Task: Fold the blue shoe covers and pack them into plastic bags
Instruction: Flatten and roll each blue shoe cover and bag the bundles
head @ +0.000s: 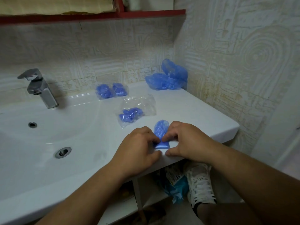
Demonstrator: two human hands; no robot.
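— The fingers [155, 140], what are they doing?

— Both sets are curled and pinched on one blue shoe cover [160, 130] lying flat on the white counter [203, 117], close to its front edge. The left hand [138, 148] and the right hand [185, 140] meet over its near end, fingertips almost touching, thumbs down at the counter's edge.

— Is the cover folded?

— Its near end is turned into a narrow flat band between the thumbs and fingertips; the far, rounded end sticks out beyond the knuckles.

— Where are the others?

— A loose pile of shoe covers [167, 78] sits in the back corner against the tiled wall [235, 62]. Two packed bags [112, 90] lie side by side near the back wall. A third plastic bag [138, 109], holding a blue bundle in its lower part, lies between those and the hands.

— And left of it all?

— The basin [48, 135] with a chrome tap [39, 88] behind it. Below the counter, a white sneaker [199, 184].
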